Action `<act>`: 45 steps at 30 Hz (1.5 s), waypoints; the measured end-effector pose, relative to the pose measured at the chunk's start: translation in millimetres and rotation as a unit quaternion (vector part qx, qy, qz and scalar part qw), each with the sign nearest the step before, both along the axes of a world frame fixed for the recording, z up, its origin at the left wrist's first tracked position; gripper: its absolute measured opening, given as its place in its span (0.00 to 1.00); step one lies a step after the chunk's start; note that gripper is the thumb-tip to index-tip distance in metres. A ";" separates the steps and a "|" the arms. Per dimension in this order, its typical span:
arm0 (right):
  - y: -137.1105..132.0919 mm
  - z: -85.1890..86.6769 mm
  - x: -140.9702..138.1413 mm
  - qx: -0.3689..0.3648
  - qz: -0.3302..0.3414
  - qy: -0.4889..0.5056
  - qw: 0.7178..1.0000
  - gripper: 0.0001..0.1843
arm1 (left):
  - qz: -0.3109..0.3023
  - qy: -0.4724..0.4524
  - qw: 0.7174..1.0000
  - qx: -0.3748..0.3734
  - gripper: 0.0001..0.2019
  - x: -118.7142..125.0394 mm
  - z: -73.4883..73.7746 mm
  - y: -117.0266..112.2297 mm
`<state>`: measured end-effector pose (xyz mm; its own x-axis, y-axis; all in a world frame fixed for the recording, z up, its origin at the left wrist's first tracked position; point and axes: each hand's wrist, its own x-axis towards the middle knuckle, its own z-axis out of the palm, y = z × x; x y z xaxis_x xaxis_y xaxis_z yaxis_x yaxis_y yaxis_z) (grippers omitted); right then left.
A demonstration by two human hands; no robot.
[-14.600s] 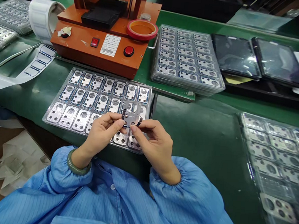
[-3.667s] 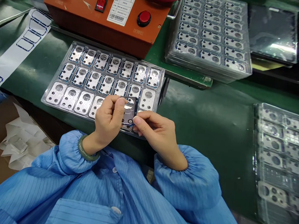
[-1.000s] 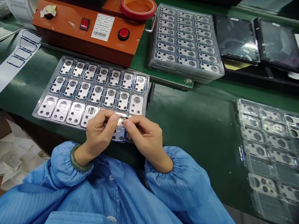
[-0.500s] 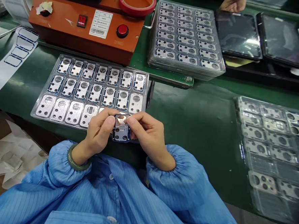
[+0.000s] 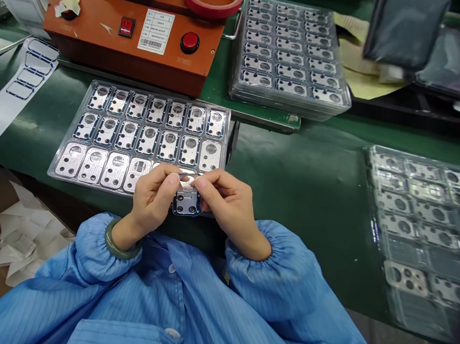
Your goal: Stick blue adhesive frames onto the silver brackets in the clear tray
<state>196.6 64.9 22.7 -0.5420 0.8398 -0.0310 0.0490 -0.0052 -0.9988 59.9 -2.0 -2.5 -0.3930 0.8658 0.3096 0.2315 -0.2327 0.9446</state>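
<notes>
Close to my body, a small silvery metal plate (image 5: 186, 205) with round holes and a blue border is held between both hands. My left hand (image 5: 152, 198) pinches its upper left corner between thumb and fingers. From the other side, the closed fingertips of my right hand (image 5: 228, 203) grip the upper right edge. Both thumbs lie near the plate's large round opening; the fingertips hide part of it. Just behind the hands lies a clear plastic tray (image 5: 227, 130) with rows of similar plates, some blue-bordered and some plain.
An orange machine (image 5: 124, 56) with red buttons stands behind the tray, a red tape roll (image 5: 213, 11) on top. Stacked trays (image 5: 288, 105) are beside it. A strip of blue-outlined stickers (image 5: 29, 76) lies left, another tray (image 5: 387, 306) right. A dark flat panel (image 5: 406, 32) is tilted at the back.
Both hands keep their grip on the plate, almost in place. At the back right, one dark panel has been raised and tilted, baring yellow paper; the other person's hand no longer shows clearly.
</notes>
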 end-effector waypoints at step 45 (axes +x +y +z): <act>8.1 -3.7 3.2 -0.036 -0.065 0.045 0.996 0.17 | -0.053 -0.186 0.980 -0.048 0.07 -5.5 4.3 -0.4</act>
